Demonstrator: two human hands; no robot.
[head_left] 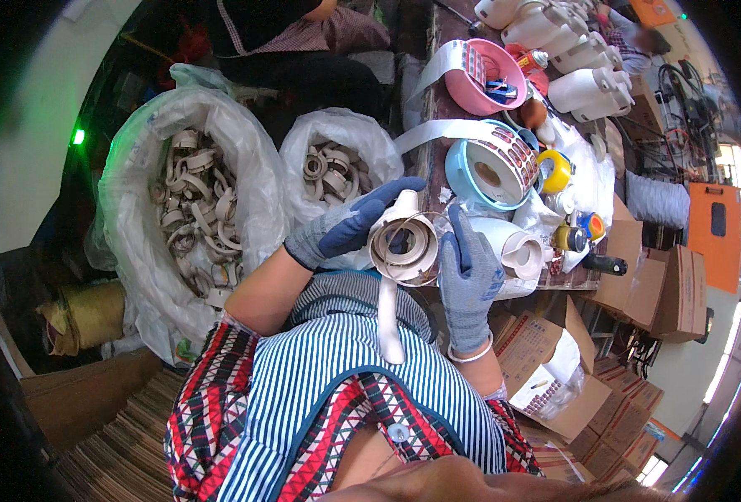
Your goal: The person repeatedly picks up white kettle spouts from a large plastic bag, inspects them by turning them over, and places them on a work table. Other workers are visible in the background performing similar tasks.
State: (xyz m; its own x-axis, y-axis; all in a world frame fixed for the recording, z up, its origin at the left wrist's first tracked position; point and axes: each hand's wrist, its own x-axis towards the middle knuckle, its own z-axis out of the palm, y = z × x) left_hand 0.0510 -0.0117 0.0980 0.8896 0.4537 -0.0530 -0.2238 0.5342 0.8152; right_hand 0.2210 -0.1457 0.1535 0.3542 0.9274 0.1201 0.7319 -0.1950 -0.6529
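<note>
In front of my apron is a white plastic jug collar with a round ringed opening, a short spout and a long curved handle pointing down toward me. A thin wire ring loops over its opening. My left hand, in a grey and blue glove, grips the collar's left side, fingers stretched along its far edge. On the other side, my gloved right hand closes at the collar's right edge, its fingertips by the wire. The undersides of both grips are hidden.
Two plastic-lined sacks of white collar parts, one large and one smaller, stand at left. The table holds a pink basin, a blue basin with a label roll, yellow tape and white jugs. Cardboard boxes stand at right.
</note>
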